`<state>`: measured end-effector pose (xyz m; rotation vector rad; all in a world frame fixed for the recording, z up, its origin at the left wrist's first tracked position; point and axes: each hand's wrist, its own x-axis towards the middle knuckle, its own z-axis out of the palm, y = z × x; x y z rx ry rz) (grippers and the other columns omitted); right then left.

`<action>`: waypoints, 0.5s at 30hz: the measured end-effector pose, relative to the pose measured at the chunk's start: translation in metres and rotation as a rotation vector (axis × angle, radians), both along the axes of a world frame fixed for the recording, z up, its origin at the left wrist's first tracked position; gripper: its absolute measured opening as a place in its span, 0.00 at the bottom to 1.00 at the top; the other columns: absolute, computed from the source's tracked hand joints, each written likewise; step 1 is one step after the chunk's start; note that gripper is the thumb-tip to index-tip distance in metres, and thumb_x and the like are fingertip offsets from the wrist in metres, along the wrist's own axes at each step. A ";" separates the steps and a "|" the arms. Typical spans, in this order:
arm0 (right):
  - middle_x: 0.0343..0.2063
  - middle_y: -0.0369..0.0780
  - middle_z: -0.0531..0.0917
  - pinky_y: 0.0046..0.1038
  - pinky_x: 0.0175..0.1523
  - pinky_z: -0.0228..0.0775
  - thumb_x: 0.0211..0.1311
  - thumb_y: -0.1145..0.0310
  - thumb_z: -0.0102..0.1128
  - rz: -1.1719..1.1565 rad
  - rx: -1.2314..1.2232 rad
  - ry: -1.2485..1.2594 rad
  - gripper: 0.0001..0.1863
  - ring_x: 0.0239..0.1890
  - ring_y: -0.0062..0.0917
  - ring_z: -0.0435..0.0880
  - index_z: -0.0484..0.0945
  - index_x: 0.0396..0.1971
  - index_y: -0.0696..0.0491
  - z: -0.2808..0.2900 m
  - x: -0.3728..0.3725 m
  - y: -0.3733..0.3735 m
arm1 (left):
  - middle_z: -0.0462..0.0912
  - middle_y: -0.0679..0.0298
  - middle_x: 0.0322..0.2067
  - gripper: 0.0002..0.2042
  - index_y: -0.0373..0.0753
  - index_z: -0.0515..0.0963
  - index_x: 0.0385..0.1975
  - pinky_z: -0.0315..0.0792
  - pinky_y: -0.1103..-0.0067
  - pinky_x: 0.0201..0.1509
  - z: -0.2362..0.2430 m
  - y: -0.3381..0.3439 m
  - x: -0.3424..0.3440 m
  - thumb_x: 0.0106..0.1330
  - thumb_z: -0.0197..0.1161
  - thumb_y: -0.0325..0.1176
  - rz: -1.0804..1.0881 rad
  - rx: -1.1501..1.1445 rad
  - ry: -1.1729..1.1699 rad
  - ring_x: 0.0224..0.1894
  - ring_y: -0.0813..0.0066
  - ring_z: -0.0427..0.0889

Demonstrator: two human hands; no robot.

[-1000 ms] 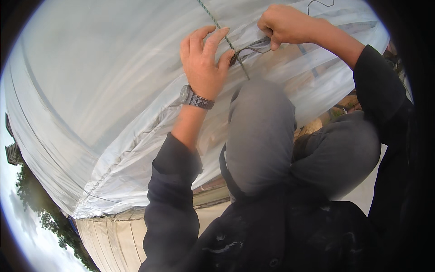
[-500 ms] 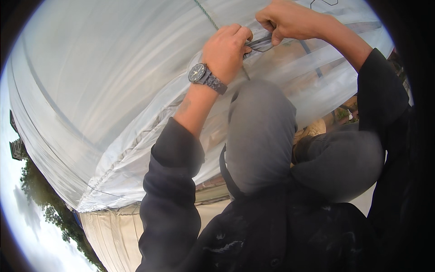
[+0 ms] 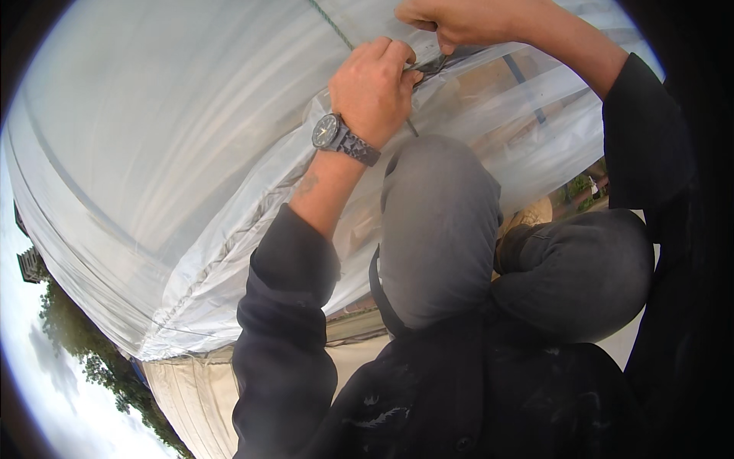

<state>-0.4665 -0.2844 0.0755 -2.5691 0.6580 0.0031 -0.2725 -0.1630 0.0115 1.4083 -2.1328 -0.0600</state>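
Observation:
My left hand, with a watch at the wrist, has its fingers curled onto a dark wire at the gathered translucent plastic sheet. My right hand is closed above and right of it, thumb on the same wire; its fingertips are partly hidden. A thin green rope runs down the sheet behind my left fingers. Exactly what is pinched there is too small to make out.
My grey-trousered knees press up near the sheet below my hands. A beige fabric panel lies lower left, with trees, a dark structure and cloudy sky beyond. Some ground with plants shows at right.
My left hand has turned and moved right and up, its spread fingers closing onto the wire over the rope. My right hand has shifted up and left, toward the left hand.

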 end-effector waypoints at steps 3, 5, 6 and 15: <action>0.19 0.50 0.80 0.47 0.33 0.69 0.68 0.52 0.65 -0.052 -0.064 -0.013 0.24 0.26 0.49 0.80 0.74 0.27 0.60 -0.011 -0.004 0.004 | 0.82 0.65 0.29 0.09 0.43 0.81 0.34 0.75 0.67 0.35 0.000 -0.002 -0.001 0.56 0.74 0.31 -0.006 0.017 0.024 0.34 0.62 0.83; 0.19 0.50 0.80 0.47 0.33 0.69 0.68 0.52 0.64 -0.136 -0.181 -0.064 0.23 0.26 0.49 0.80 0.74 0.28 0.59 -0.023 -0.012 0.013 | 0.82 0.65 0.29 0.09 0.43 0.80 0.34 0.75 0.67 0.35 0.001 -0.003 -0.002 0.56 0.74 0.31 -0.006 0.032 0.029 0.34 0.62 0.83; 0.19 0.50 0.80 0.48 0.33 0.69 0.68 0.52 0.64 -0.198 -0.221 -0.112 0.23 0.26 0.49 0.80 0.74 0.28 0.59 -0.027 -0.020 0.018 | 0.82 0.65 0.30 0.09 0.43 0.80 0.34 0.75 0.67 0.35 0.002 -0.003 -0.002 0.56 0.74 0.30 0.002 0.044 0.020 0.34 0.62 0.83; 0.19 0.49 0.80 0.49 0.32 0.68 0.71 0.56 0.60 -0.435 -0.509 -0.065 0.18 0.26 0.50 0.79 0.74 0.30 0.57 -0.033 -0.061 0.052 | 0.81 0.66 0.29 0.11 0.44 0.80 0.35 0.74 0.67 0.35 0.004 0.002 -0.006 0.53 0.75 0.30 0.031 0.016 0.025 0.35 0.62 0.82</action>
